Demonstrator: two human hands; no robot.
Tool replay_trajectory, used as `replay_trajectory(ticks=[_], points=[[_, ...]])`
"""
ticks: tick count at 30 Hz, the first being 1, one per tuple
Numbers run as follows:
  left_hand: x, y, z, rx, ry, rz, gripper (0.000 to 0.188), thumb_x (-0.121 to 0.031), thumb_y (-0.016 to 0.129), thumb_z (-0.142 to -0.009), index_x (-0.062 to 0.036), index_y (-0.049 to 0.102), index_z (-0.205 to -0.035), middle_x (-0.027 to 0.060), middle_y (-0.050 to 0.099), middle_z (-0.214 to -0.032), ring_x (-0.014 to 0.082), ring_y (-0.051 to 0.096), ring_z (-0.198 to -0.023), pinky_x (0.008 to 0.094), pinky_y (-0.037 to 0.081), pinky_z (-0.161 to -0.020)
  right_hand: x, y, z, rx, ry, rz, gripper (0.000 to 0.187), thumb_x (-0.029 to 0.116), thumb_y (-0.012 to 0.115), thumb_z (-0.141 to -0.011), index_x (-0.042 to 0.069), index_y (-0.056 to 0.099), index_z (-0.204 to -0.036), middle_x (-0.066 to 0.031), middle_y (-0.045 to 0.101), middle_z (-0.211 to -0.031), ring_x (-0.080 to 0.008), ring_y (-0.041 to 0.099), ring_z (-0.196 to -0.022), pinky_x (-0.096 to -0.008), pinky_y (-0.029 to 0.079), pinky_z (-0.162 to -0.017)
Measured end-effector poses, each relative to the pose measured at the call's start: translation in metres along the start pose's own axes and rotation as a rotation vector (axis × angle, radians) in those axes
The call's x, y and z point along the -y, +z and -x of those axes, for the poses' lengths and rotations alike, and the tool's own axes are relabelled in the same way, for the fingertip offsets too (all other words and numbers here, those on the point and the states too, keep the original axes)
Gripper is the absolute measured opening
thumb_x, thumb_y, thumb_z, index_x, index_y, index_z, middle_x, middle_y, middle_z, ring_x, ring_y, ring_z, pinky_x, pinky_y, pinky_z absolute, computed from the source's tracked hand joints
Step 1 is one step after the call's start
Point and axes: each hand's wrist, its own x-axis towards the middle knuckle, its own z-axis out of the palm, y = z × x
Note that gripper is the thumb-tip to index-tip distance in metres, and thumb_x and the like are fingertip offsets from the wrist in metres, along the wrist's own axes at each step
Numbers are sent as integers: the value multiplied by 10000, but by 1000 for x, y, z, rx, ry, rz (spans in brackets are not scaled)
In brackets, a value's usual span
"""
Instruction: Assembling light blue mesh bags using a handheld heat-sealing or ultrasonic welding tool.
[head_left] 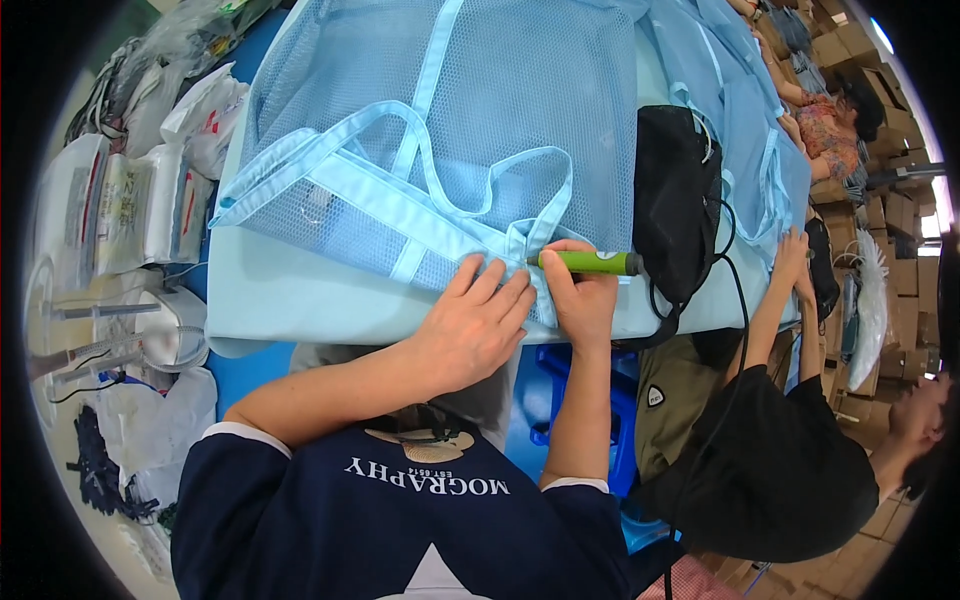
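Observation:
A light blue mesh tote bag [365,205] with pale blue fabric straps lies across the table in front of me. My left hand [480,320] rests on its lower right corner, fingers stretched flat and pressing the fabric down. In my right hand [585,300] is a green pen-shaped tool [590,262] with dark ends, gripped between thumb and fingers. Its narrow end points left, at the trim near my left fingertips. Whether the tip touches the fabric I cannot tell.
Right of the bag lie a black drawstring pouch [675,200] with a cable and more blue mesh fabric [770,190]. A co-worker in a black shirt [780,470] works there. Plastic-wrapped packs [120,205] stand at left; a blue stool [610,410] is below the table; cardboard boxes [890,260] are at far right.

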Motion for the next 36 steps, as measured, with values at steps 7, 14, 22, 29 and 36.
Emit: replay_trajectory(ticks=[7,14,22,29,36], points=[[0,1,0,2,0,14,455,-189,699,-733,46,584,-1106,179,556,-1143,336,484,-1072,499,343,-985,1,-2,0,-9,1,-6,141,66,710,-823,-16,643,-916,-16,618,-774,-68,538,-685,-221,434,-605],[0,-1,0,-2,-15,27,464,-187,699,-735,46,573,-1115,178,548,-1160,337,475,-1087,496,343,-985,-7,-2,0,-18,13,-66,149,69,711,-824,-16,641,-924,-17,616,-768,-70,531,-676,-224,433,-607],[-5,-1,1,31,-86,7,498,-198,694,-759,21,529,-1175,213,494,-1274,360,457,-1128,495,329,-1025,-13,-1,-3,-76,-48,28,147,75,698,-837,-19,636,-933,-27,621,-768,-73,535,-676,-228,432,-605],[-2,-5,3,48,-95,49,491,-203,694,-776,-2,534,-1194,212,489,-1283,379,444,-1161,502,317,-1056,0,-4,0,-46,33,-82,122,64,677,-855,-19,630,-931,-37,641,-803,-63,542,-690,-212,430,-605],[-1,-5,4,62,-76,39,507,-225,702,-776,-2,549,-1205,206,491,-1285,383,442,-1175,503,320,-1059,-4,-5,-5,21,-15,-32,123,77,677,-852,-22,632,-910,-45,646,-786,-81,554,-671,-230,440,-594]])
